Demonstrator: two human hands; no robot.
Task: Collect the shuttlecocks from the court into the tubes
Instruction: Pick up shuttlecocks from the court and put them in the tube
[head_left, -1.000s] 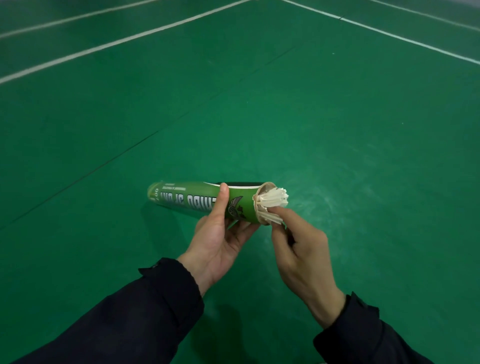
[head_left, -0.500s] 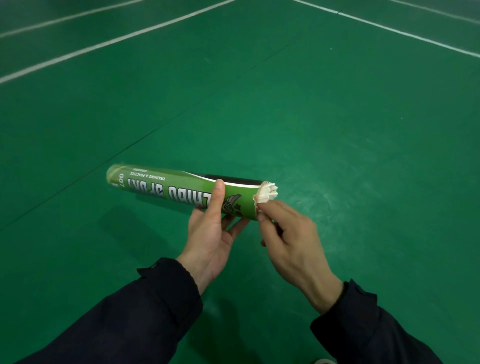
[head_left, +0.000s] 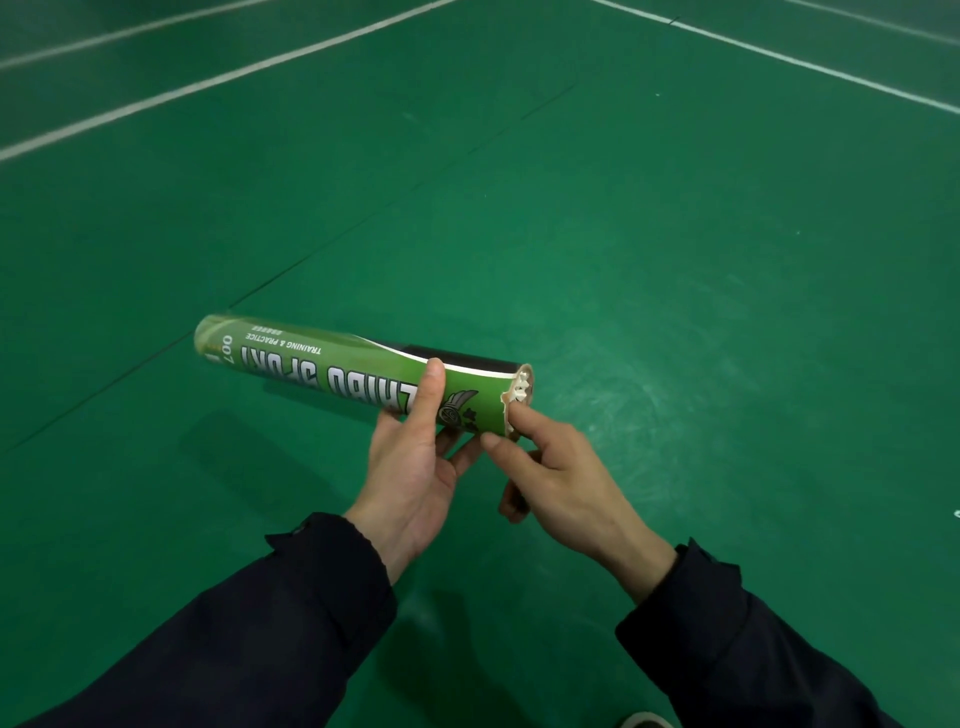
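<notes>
A green shuttlecock tube (head_left: 332, 371) with white lettering lies nearly level in the air, its open mouth pointing right. My left hand (head_left: 415, 462) grips it from below near the mouth, thumb over the top. A white feather shuttlecock (head_left: 521, 396) sits almost fully inside the mouth, only its feather tips showing. My right hand (head_left: 556, 478) is at the mouth, with a fingertip pressed against the feathers and the thumb on the tube's lower rim.
Green court floor (head_left: 675, 260) stretches all around, crossed by white lines (head_left: 223, 78) at the far left and far right and a thin dark seam. A shoe tip (head_left: 641, 721) shows at the bottom edge.
The shuttlecock has gone from sticking out of the mouth to nearly all inside, pushed by my right fingers. The tube has swung flatter, with more of its length showing.
</notes>
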